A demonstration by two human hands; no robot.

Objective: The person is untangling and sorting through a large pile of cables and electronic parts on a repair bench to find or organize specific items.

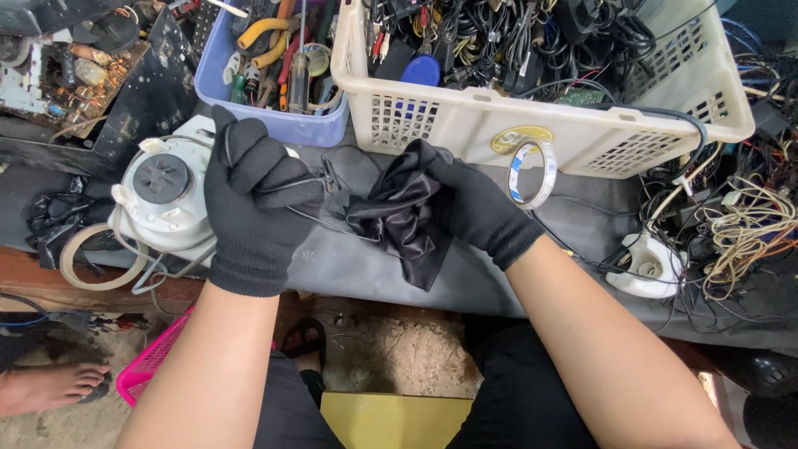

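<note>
Both my hands wear black knit gloves. My left hand [253,199] is closed around the thin wire frame of a pair of glasses [349,170], whose dark lens shows just right of the fist. My right hand [474,204] grips a crumpled black cloth [399,220] pressed against the glasses. Both hands hover over the grey bench top [349,266], close to each other.
A white round appliance part [162,195] lies left of my left hand. Behind stand a blue tool tub [274,125] and a cream basket [540,133] full of cables. A tape roll [532,173] leans on the basket. Tangled wires [731,233] and a white plug [648,266] lie right.
</note>
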